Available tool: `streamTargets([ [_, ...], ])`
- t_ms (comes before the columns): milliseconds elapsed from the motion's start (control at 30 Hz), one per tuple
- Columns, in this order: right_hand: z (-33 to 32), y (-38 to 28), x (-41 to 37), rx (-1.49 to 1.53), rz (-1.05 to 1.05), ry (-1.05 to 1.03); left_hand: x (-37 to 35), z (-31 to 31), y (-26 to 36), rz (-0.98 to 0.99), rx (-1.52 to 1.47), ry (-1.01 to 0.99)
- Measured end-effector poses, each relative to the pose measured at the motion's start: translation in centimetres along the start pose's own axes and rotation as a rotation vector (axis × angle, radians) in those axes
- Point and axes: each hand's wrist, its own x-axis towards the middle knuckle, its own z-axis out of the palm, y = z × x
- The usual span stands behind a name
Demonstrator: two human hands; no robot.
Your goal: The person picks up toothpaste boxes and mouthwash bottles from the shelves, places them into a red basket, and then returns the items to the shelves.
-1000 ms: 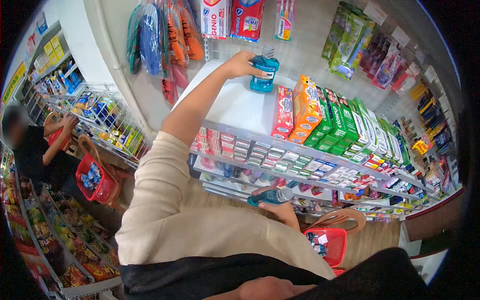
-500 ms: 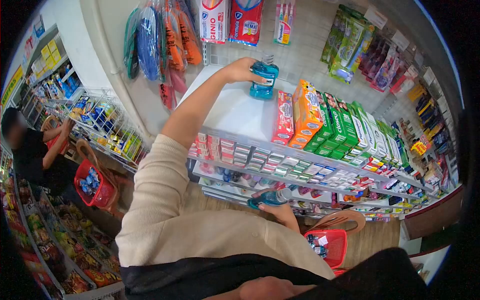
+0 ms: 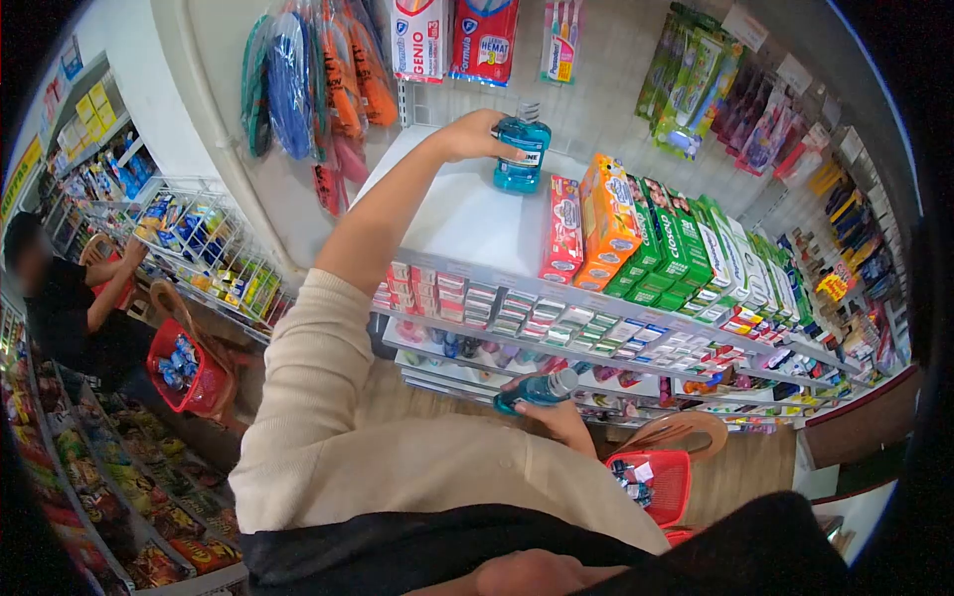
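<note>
My left hand reaches out over the white top shelf, its fingers wrapped round the upper part of a blue-green mouthwash bottle. That bottle is upright on the shelf, near the back panel, with a clear cap. Just right of it stand a red-pink box and an orange box. Low in front of my body, my right hand grips a second mouthwash bottle, which lies tilted with its cap toward the right. Part of my right hand is hidden behind that bottle.
Green toothpaste boxes continue along the shelf to the right. Packaged toothbrushes and bagged slippers hang above. A red basket with bottles is at lower right. At left, another person stands by a wire rack.
The view has shifted very slightly. Both hands keep hold of their bottles, with no clear movement relative to the shelf.
</note>
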Motion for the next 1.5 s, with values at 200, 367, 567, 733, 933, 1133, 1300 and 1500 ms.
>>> streamTargets([
  [200,0.3,0.1,-0.1,-0.086,-0.035,-0.034,1.7,0.9,-1.5,0.08,0.058,-0.034],
  [367,0.2,1.0,-0.5,-0.036,-0.022,0.027,2.2,0.5,-0.9,0.024,0.129,0.019],
  [567,0.0,1.4,-1.3,-0.002,0.01,0.064,3.5,0.6,-2.5,0.015,-0.103,-0.034],
  [733,-0.2,1.9,-1.5,-0.018,0.012,0.061,4.3,1.0,-4.0,0.059,-0.089,-0.007],
  [933,-0.1,1.7,-1.6,0.0,0.05,0.069,4.2,1.1,-3.7,0.004,-0.089,-0.02],
  [1133,-0.4,1.9,-1.4,-0.008,0.071,0.079,3.8,1.0,-2.8,-0.014,-0.061,-0.043],
  [1300,-0.4,1.9,-1.2,0.01,0.056,0.059,3.5,1.0,-2.5,-0.024,-0.077,-0.053],
  [1500,-0.2,1.5,-1.0,0.041,0.095,0.05,3.4,1.0,-2.8,-0.044,-0.044,-0.082],
])
